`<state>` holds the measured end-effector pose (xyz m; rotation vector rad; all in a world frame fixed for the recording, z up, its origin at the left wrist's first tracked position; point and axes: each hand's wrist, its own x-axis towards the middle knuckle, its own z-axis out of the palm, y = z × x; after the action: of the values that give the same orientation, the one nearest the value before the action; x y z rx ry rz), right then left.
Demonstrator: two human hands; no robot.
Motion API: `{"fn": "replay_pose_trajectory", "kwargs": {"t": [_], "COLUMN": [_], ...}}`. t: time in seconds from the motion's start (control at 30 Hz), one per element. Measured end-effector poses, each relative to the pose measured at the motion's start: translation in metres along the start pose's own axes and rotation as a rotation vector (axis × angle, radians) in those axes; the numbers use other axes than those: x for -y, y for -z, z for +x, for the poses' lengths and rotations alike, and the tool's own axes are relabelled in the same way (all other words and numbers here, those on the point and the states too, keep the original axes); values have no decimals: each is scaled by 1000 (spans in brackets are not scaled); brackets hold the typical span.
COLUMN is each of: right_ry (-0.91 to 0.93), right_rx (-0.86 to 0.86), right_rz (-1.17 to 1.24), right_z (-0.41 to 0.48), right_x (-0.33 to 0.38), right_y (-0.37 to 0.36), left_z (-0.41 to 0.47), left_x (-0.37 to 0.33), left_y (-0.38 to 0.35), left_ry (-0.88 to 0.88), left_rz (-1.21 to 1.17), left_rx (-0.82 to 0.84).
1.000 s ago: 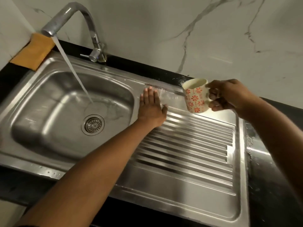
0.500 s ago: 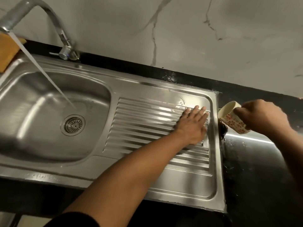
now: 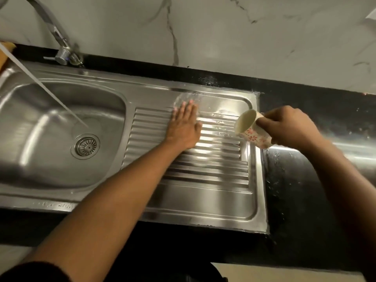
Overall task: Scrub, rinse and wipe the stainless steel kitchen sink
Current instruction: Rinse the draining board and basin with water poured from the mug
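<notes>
Stainless steel sink [image 3: 203,202]: sits sunk into the black counter [image 3: 305,190], taking up its left and middle stretch and reaching from near the back edge to near the front edge. Bowl [image 3: 40,159] at the left end, round drain strainer [image 3: 85,147] in its floor; ribbed drainboard [image 3: 213,171] at the right end, glaring with reflected light and wet near its back edge.

Left hand [image 3: 184,127]: lies palm down on the ribs toward the back of the drainboard, fingers straight and close together, gripping nothing, fingertips reaching into a thin film of water [image 3: 187,98] on the flat strip behind the ribs.

Right hand [image 3: 289,127]: hovers over the sink's right rim, fingers curled round a mug [image 3: 252,131]. Mug tipped on its side, white mouth turned left toward the other hand, red flower print on the outside.

Tap [image 3: 50,25]: stands at the back left corner of the sink, curving up out of view. Stream of water [image 3: 40,84] slanting down into the bowl, landing just beside the strainer.

Droplets scattered on the counter right of the sink. Orange patch [image 3: 4,55] at the counter's far left edge, mostly cut off. White veined marble wall [image 3: 223,37] behind. Dark sleeve [image 3: 30,271] on the left arm at the bottom left.
</notes>
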<state>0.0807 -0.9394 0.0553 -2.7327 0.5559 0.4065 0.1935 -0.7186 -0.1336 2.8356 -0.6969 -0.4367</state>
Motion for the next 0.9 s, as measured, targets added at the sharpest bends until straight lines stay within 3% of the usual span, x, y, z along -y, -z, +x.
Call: {"fn": "replay_pose_trajectory", "kwargs": {"t": [0.1, 0.23, 0.43, 0.6, 0.77, 0.9], "right_ry": [-66, -102, -67, 118, 277, 248], "right_rx": [61, 74, -64, -161, -78, 29], "right_rz": [191, 243, -15, -188, -167, 15], "right_z": [-30, -56, -61, -52, -68, -88], "right_x": [-12, -24, -13, 27, 69, 70], "right_y": [-1, -4, -18, -50, -72, -80], "left_z": [-34, -71, -114, -133, -155, -191], "left_x": [18, 16, -19, -17, 19, 54], "left_y": [-3, -8, -22, -29, -28, -28], "left_ry": [-2, -13, -166, -158, -95, -45], "left_rz": [9, 1, -26, -1, 43, 52], "left_rx": [16, 66, 113, 91, 73, 89]}}
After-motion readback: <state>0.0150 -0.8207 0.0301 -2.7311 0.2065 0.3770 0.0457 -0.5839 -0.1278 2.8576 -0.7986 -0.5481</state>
